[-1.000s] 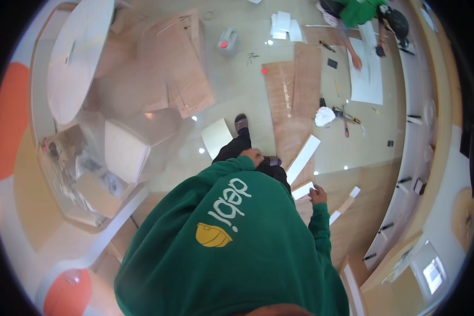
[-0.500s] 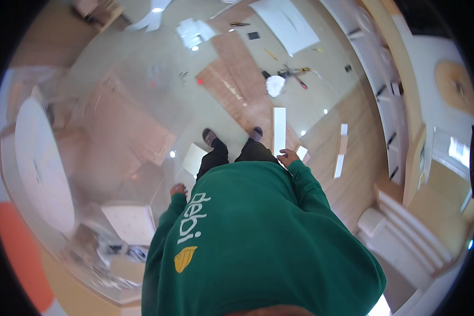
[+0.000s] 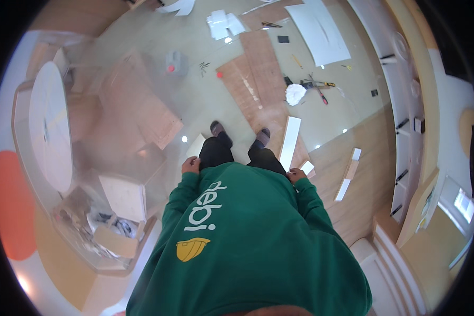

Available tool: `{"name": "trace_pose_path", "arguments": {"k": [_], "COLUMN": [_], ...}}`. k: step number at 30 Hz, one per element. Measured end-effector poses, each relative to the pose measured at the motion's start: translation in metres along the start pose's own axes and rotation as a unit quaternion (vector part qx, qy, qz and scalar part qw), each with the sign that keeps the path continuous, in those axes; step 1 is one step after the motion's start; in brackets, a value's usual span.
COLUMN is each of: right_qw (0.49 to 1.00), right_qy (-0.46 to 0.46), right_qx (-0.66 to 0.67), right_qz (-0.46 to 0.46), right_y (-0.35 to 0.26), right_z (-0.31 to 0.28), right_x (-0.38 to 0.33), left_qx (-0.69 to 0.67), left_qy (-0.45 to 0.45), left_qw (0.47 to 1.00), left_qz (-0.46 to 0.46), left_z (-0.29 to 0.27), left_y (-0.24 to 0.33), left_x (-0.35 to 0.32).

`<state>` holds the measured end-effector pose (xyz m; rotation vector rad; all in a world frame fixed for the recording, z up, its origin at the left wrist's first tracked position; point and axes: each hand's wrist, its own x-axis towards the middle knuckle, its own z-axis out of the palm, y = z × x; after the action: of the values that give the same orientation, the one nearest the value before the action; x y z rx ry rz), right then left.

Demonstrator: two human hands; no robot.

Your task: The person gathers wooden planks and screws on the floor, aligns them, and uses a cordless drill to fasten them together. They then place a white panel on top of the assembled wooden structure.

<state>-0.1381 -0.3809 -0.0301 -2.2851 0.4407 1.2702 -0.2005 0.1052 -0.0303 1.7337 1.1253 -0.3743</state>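
The person stands upright in a green sweatshirt [image 3: 247, 237], both hands hanging at the sides, well apart. The left hand [image 3: 190, 165] and the right hand [image 3: 296, 175] hold nothing; whether the fingers are curled cannot be told. Nearest the right hand, a small white block [image 3: 307, 167] lies on the wooden floor [image 3: 368, 137]. Just beyond, a long white board [image 3: 289, 136] lies flat beside the feet. Farther off, hand tools [image 3: 316, 87] and a large white sheet [image 3: 321, 31] rest on the glossy floor.
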Motion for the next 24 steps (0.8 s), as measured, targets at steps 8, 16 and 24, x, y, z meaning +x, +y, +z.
{"name": "trace_pose_path", "arguments": {"k": [8, 16, 24], "right_qw": [0.987, 0.967, 0.908], "right_qy": [0.083, 0.055, -0.006], "right_qx": [-0.104, -0.057, -0.219], "right_qz": [-0.095, -0.242, -0.357], "right_y": [-0.097, -0.314, -0.439], "right_z": [-0.060, 0.005, 0.107], "right_x": [0.067, 0.153, 0.405], "left_qx": [0.073, 0.108, 0.245], "left_qy": [0.052, 0.071, -0.031], "left_qw": [0.996, 0.992, 0.968], "left_qz": [0.011, -0.001, 0.042], "left_z": [0.008, -0.038, 0.039], "left_y": [0.007, 0.024, -0.005], "left_x": [-0.001, 0.107, 0.167]}}
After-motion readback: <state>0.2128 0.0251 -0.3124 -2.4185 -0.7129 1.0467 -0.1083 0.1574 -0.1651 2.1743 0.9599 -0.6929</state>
